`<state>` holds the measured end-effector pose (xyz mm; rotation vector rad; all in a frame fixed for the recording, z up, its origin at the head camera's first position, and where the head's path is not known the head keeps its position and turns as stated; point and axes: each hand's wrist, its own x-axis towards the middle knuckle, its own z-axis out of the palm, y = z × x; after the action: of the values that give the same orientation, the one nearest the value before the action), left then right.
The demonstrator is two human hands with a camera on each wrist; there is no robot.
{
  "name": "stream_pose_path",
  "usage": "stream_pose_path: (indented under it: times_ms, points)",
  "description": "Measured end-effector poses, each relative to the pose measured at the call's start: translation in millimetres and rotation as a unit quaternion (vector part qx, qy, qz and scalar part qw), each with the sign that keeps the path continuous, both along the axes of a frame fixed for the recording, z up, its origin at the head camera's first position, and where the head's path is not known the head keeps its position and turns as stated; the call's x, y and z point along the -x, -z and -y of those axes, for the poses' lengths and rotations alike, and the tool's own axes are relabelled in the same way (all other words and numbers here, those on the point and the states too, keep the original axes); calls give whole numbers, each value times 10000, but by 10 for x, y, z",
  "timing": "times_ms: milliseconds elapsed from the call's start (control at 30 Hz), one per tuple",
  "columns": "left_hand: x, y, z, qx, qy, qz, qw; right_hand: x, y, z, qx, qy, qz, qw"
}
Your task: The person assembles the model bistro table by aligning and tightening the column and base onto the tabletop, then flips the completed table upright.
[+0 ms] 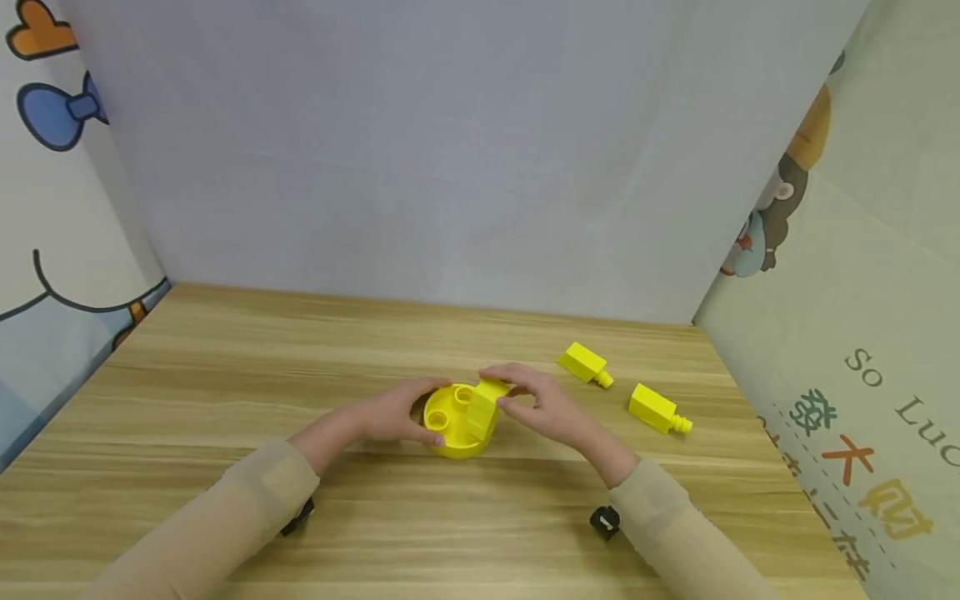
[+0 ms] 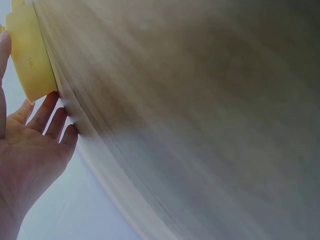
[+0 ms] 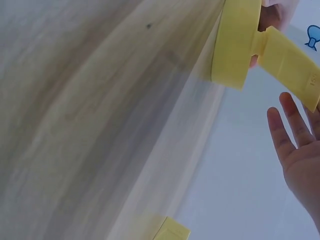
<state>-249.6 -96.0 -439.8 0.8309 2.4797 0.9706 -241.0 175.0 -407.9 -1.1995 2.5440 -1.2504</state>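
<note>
A round yellow plastic base (image 1: 459,451) with a raised rim and round sockets lies on the wooden table. My left hand (image 1: 388,412) holds it by the rim, thumb on the near side and fingers round the far side. On the base's right side a yellow rectangular block (image 1: 487,402) stands tilted, its narrow neck (image 3: 258,44) meeting the base in the right wrist view. My right hand (image 1: 546,407) pinches this block by its upper end. Two empty sockets show on the base's left and far side. How deep the neck sits is hidden.
Two similar yellow blocks with ribbed pegs lie to the right, one farther back (image 1: 582,362) and one nearer (image 1: 652,407). A pale cloth wall (image 1: 465,167) closes off the table's back edge, and printed cloths hang at both sides.
</note>
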Motion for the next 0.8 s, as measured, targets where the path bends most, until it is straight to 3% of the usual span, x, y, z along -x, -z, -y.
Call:
stream_pose_path:
  times_ms: [167, 567, 800]
  points:
    - [1, -1, -6, -33, 49, -110, 9999, -26, -8, -11, -55, 329, 34, 9994]
    - [-3, 18, 12, -147, 4, 2, 9999, -77, 29, 72, 56, 777, 222, 9967]
    - [6, 28, 11, -189, 87, -151, 9997, -147, -5, 131, -90, 1186, 380, 9922]
